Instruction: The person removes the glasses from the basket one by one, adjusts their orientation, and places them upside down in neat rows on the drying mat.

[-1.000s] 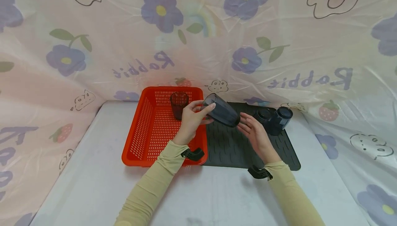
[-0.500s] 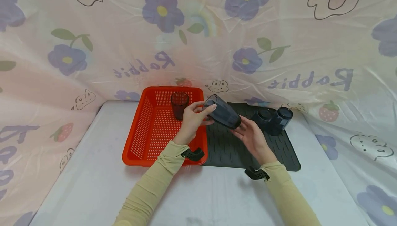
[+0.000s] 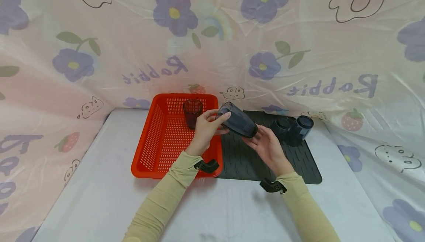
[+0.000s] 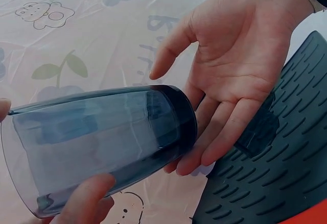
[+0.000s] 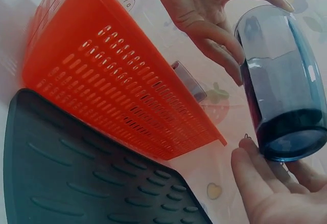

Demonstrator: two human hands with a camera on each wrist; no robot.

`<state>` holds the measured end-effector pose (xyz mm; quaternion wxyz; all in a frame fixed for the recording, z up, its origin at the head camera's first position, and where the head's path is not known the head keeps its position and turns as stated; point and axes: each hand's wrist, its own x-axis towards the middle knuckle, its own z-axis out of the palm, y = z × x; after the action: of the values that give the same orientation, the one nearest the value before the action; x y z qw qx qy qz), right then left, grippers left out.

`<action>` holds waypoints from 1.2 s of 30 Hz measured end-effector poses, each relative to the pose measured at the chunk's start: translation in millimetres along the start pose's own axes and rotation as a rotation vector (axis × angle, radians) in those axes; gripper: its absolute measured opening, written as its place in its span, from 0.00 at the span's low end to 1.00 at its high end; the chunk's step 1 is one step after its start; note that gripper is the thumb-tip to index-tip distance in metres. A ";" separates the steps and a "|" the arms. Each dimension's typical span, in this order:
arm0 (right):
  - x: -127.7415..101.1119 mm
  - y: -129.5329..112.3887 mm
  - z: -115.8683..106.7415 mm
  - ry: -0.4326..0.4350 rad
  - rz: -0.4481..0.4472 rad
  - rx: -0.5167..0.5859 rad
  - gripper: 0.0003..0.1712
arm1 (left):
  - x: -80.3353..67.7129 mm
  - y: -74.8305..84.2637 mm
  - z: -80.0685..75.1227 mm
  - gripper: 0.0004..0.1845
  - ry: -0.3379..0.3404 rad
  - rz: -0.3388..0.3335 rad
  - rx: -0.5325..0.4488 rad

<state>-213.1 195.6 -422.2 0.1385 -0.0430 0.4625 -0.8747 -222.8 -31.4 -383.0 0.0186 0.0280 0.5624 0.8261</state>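
So the dark see-through glass (image 3: pixel 238 121) is up off the desk, over the spot where the basket's right rim meets the mat. Edge-wise, its mouth end sits right by that rim and its base end hangs over the mat. A wide strip of mat lies between the basket and the other two glasses, though the right hand takes up part of it.

It's lying well over on its side: in the head view the long axis slants from upper left to lower right, mouth toward the basket side, base toward the right hand.

The left hand (image 3: pixel 204 131) grips it near the mouth, thumb on the near side. The right hand (image 3: pixel 270 148) is palm up with fingers loosely extended at the base, not wrapped round it; can't quite tell how much they press.

Further out, the red basket (image 3: pixel 172 96) has one glass standing in it (image 3: pixel 190 118), mouth up, by the back right. The dark ridged mat (image 3: pixel 239 161) carries two upside-down glasses (image 3: pixel 300 129) close together near its right edge. White desk (image 3: pixel 239 208) shows in front and along both sides, with a flowery rabbit-print sheet (image 3: pixel 219 76) behind.
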 end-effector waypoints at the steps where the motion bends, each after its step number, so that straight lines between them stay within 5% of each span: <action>1: 0.2 0.4 0.3 0.003 0.003 0.007 0.16 | 0.0 -0.3 -0.4 0.33 0.000 -0.002 -0.002; 8: 1.4 2.5 1.4 0.010 0.024 0.031 0.13 | -0.3 -0.1 -2.4 0.33 0.006 -0.011 -0.002; 21: 2.2 -1.2 7.9 0.050 0.032 -0.133 0.21 | -0.3 5.6 -3.6 0.31 -0.067 -0.099 -0.012; 36: -1.8 -12.0 10.5 0.002 -0.115 -0.003 0.27 | 1.2 15.2 -9.3 0.31 -0.217 -0.192 0.096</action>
<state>-211.7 194.1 -406.3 0.0875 -0.0688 0.4606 -0.8806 -224.6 -45.6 -372.3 0.1566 0.0640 0.5961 0.7849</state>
